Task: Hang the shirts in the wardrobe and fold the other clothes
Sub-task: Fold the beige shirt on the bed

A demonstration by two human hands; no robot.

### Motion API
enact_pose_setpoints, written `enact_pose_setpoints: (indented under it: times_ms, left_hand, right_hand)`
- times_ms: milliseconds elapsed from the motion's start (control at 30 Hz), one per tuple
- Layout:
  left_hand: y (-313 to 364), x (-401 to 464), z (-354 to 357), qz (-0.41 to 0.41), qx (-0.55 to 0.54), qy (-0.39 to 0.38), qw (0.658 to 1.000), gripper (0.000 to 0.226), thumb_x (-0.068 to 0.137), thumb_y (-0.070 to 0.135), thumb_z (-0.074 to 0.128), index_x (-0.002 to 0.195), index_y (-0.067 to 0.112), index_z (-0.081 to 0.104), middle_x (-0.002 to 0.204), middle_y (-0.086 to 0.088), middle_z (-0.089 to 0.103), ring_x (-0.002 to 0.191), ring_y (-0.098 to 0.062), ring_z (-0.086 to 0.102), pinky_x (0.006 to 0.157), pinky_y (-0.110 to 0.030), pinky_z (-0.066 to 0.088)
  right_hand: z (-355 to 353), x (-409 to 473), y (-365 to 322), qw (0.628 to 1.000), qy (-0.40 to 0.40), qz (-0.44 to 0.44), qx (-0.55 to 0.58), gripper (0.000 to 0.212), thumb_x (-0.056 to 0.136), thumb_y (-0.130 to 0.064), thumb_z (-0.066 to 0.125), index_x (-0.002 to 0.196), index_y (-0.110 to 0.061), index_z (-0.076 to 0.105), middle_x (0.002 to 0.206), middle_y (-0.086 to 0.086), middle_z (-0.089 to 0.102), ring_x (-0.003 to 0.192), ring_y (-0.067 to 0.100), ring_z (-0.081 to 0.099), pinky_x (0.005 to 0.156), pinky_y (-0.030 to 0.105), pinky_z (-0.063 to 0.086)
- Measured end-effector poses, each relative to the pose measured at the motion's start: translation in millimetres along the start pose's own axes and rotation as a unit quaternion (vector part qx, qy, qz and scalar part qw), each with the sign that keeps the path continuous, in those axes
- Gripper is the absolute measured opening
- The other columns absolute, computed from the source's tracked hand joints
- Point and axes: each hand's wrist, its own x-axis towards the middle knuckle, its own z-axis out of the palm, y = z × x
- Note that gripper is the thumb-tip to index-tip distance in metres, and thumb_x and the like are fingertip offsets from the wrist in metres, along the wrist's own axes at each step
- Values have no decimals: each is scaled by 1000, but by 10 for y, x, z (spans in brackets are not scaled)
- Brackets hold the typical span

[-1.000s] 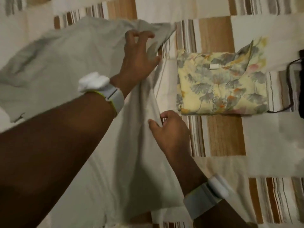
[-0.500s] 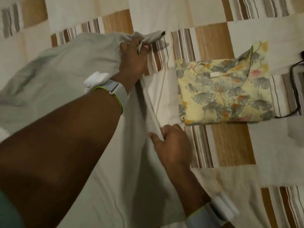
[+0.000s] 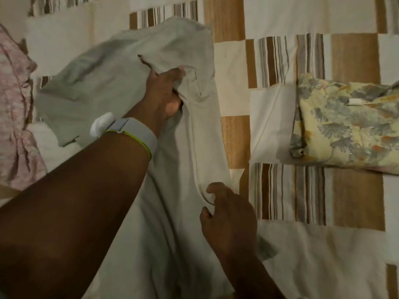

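Striped bedspread: floral garment folded; grey garment mid-fold, gripped by left hand, right hand apparently loose; pink pile untouched.

A bed cover in cream, tan and striped patches is seen under everything. A pale grey garment is spread across its middle, rumpled at the far end. A folded yellow flowered garment is laid flat toward the right side, apart from the grey one. Pink patterned cloth is heaped at the left edge.
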Motion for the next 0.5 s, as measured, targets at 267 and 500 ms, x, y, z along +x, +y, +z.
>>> enact_pose_setpoints:
  times_ms: [267,500]
  left_hand:
    - [-70,-7,24,18,18,23,999,54,96,-16,55,144,8,53,131,-21,67,117,-40,67,93,-54,58]
    - [-73,-200,76,34,67,99,992,55,83,-7,71,135,3,57,118,-22,70,105,-41,71,82,-59,61]
  right_hand:
    - [-35,-404,473,998,-29,6,-53,26,83,-48,70,100,-29,69,66,-12,63,53,6,59,74,41,60]
    - [-220,-1008,525,998,-55,7,-3,38,80,-42,81,107,-38,54,84,-17,62,57,3,54,58,24,52]
